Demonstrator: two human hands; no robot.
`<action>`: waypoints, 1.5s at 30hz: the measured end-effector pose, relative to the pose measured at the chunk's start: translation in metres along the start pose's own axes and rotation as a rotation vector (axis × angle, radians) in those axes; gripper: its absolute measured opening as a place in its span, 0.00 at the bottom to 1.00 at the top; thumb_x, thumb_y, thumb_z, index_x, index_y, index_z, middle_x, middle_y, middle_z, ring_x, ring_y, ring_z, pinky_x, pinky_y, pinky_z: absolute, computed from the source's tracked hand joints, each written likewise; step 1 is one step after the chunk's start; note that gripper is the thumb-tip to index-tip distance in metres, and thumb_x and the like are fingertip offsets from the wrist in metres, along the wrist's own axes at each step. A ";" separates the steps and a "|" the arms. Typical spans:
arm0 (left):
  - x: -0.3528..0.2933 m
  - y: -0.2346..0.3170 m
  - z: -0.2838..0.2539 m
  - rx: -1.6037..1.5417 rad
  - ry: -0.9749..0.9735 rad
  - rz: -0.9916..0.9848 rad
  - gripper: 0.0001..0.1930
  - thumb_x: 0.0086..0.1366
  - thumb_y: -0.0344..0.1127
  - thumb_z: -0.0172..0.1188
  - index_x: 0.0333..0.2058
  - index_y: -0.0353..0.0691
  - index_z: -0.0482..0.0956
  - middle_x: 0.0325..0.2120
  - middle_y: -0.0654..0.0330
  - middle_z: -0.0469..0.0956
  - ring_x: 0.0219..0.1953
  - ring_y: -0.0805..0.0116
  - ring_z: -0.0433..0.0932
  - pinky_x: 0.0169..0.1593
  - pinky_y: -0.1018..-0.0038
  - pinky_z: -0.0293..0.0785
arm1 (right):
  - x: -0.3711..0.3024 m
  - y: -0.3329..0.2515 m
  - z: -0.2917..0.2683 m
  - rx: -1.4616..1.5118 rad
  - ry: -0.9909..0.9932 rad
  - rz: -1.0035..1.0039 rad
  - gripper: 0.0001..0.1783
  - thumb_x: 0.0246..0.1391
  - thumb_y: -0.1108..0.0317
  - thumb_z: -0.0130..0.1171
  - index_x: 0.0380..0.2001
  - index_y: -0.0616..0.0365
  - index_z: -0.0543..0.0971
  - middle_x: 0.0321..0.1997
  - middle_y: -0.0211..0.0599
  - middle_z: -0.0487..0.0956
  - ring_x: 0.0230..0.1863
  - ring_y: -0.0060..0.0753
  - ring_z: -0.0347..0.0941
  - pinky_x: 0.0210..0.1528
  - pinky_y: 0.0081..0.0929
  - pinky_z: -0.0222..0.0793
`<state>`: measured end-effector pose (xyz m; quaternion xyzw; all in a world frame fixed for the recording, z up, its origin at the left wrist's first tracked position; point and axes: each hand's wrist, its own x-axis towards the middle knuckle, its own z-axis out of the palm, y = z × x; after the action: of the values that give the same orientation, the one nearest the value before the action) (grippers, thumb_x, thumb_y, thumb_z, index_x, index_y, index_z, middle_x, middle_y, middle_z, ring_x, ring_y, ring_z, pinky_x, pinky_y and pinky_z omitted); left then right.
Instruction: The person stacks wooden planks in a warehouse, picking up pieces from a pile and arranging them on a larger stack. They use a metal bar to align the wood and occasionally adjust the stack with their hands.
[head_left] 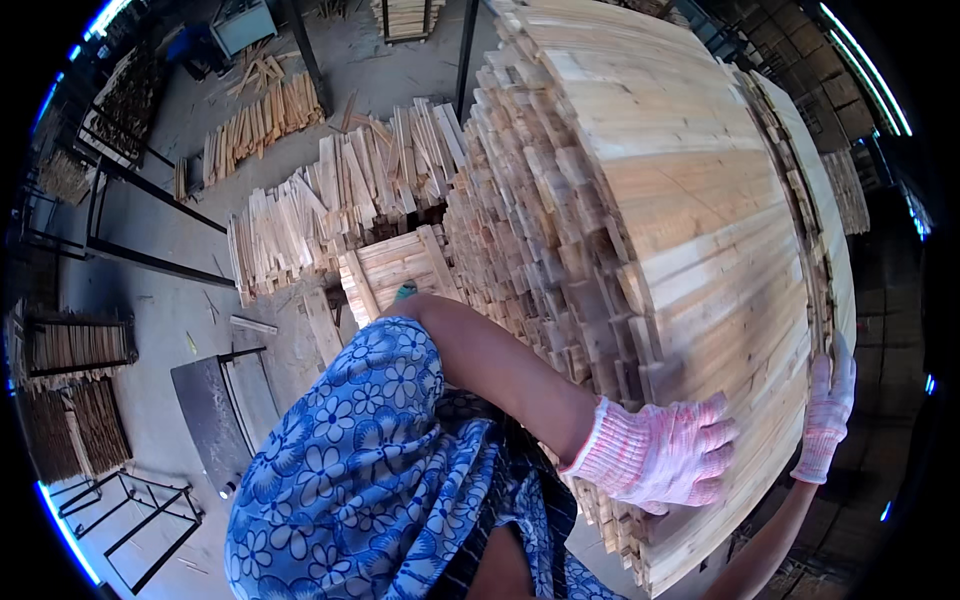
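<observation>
You are laying your left hand (685,452) flat on the glued wooden panel (720,260) that is forming the top of the tall stack (540,200); the palm is facing down and the fingers are spreading a little apart. Your right hand (828,405) is touching the wood near the right-hand edge of this panel, with the fingers stretching away from you; whether they are pinching the edge or only resting there, I cannot tell. Both hands are wearing pale pink-and-white knitted gloves. The panel is lying directly in front of you and to your right, and under it many layers are showing their uneven, stepped ends on the left side. A second wooden stack (835,250) is standing just beside it, on the far right. Your blue flowered sleeve (340,450) is covering the upper left arm. Beyond this arm, a small slatted wooden panel with crosspieces (400,270) is lying near piled loose slats (390,165). Farther left, a dark metal frame (150,262) is standing on the grey floor (180,325).
</observation>
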<state>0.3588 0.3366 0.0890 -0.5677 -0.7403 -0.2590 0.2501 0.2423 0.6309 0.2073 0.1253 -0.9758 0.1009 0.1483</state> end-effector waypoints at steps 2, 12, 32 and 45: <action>-0.007 -0.019 -0.027 0.056 0.248 -0.119 0.27 0.54 0.52 0.60 0.48 0.44 0.75 0.47 0.49 0.74 0.56 0.45 0.72 0.56 0.39 0.65 | 0.043 -0.046 0.005 -0.058 -0.027 -0.202 0.22 0.67 0.66 0.52 0.63 0.58 0.72 0.60 0.43 0.74 0.61 0.42 0.70 0.65 0.34 0.63; -0.113 -0.089 -0.175 0.109 0.359 -0.441 0.27 0.55 0.50 0.64 0.51 0.45 0.75 0.48 0.56 0.73 0.55 0.54 0.72 0.57 0.51 0.70 | 0.266 -0.348 0.003 -0.118 -0.105 -0.803 0.19 0.65 0.65 0.52 0.57 0.57 0.75 0.54 0.47 0.77 0.55 0.49 0.74 0.57 0.36 0.70; -0.309 -0.008 -0.100 -0.119 -0.396 -1.974 0.23 0.68 0.54 0.52 0.54 0.46 0.73 0.47 0.50 0.78 0.54 0.50 0.76 0.59 0.51 0.67 | 0.263 -0.520 0.444 0.125 -0.830 -1.107 0.26 0.62 0.49 0.47 0.56 0.49 0.76 0.59 0.47 0.77 0.60 0.55 0.72 0.62 0.43 0.68; -0.415 -0.093 -0.061 -0.540 -0.251 -2.096 0.30 0.67 0.57 0.51 0.60 0.45 0.71 0.54 0.48 0.76 0.56 0.46 0.76 0.59 0.58 0.72 | 0.096 -0.341 0.563 0.158 -1.486 -0.434 0.29 0.61 0.45 0.51 0.56 0.53 0.77 0.57 0.54 0.78 0.60 0.55 0.73 0.61 0.40 0.66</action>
<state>0.3686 -0.0201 -0.1511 0.2870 -0.7953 -0.4380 -0.3053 0.0980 0.1555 -0.2344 0.3586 -0.7627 0.0283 -0.5375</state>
